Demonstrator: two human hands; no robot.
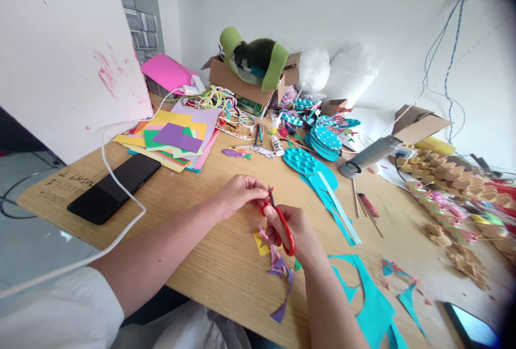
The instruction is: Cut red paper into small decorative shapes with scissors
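My right hand (288, 225) is closed around the red-handled scissors (289, 236), whose dark blades point up and away from me. Pinched in my left hand (244, 196) is a small red piece (264, 206), right beside the blades. Fingers of both hands partly cover this piece, so its shape is unclear. Below the hands lie a yellow scrap (262, 245) with a star-shaped mark or hole and curled purple scraps (287, 290). Turquoise sheet offcuts (368, 306) rest to the right of my right forearm.
A black phone (115, 190) and stacked coloured sheets (173, 139) are on the left. A white cable (121, 185) crosses my left arm. Behind stand glue bottles (277, 145), a cardboard box (234, 81) and turquoise discs (324, 139). A metal cylinder (371, 156) lies at the right.
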